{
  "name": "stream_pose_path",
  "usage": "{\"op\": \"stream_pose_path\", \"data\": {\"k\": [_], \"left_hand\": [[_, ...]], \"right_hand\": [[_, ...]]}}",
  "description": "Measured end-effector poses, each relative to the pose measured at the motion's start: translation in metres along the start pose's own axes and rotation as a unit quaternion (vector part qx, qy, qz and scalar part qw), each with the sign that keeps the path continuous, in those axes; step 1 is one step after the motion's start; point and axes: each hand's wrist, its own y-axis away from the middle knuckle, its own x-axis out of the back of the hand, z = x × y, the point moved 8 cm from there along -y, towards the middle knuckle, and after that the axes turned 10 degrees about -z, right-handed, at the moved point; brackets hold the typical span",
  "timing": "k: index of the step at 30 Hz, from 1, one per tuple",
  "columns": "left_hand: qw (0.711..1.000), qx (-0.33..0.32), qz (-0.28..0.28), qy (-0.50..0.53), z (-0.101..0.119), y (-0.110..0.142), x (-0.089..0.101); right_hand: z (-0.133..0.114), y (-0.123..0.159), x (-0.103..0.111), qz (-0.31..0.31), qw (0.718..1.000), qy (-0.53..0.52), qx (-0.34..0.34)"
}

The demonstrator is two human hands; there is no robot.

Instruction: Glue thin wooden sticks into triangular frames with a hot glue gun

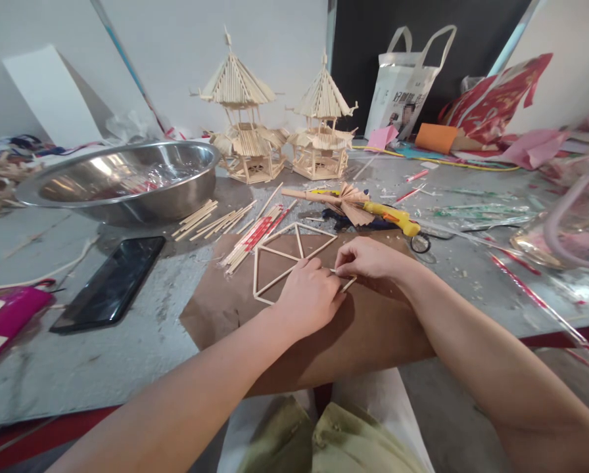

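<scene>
A flat frame of thin wooden sticks (256, 274), joined into triangles, lies on a sheet of brown paper (373, 328). My left hand (310, 297) covers its near right part, with fingers curled and closed on the frame. Right beside it, my right hand (366, 258) is closed in a pinch on a wooden stick (350, 283) at the frame's right side. Both hands hide the spot where the sticks meet. Behind the frame, loose wooden sticks and red-wrapped sticks (259, 233) lie at the paper's far edge.
Two stick-built pagodas (245, 141) stand at the back. A steel basin (127, 210) sits at left, with a black phone (110, 282) and a magenta power strip (16, 318) in front. A yellow glue gun (396, 217) lies behind my right hand. A clear plastic container (570, 217) stands at right.
</scene>
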Motion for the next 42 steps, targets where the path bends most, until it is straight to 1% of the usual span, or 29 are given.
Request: {"op": "stream_pose_path", "data": {"k": [14, 27, 36, 42], "left_hand": [[1.0, 0.002, 0.01, 0.004, -0.0008, -0.0001, -0.0001], [1.0, 0.005, -0.001, 0.009, -0.0009, -0.001, -0.0009], [1.0, 0.006, 0.007, 0.009, -0.0006, -0.0007, -0.0007], [1.0, 0.003, 0.001, 0.011, -0.001, -0.0007, -0.0022]], "right_hand": [[-0.0012, 0.0001, 0.0003, 0.006, 1.0, 0.013, -0.004], [-0.0008, 0.0013, 0.0008, 0.01, 1.0, 0.007, -0.02], [-0.0007, 0.001, 0.0001, 0.013, 1.0, 0.012, -0.018], [0.0019, 0.001, 0.0013, 0.022, 0.999, 0.0, -0.029]]}}
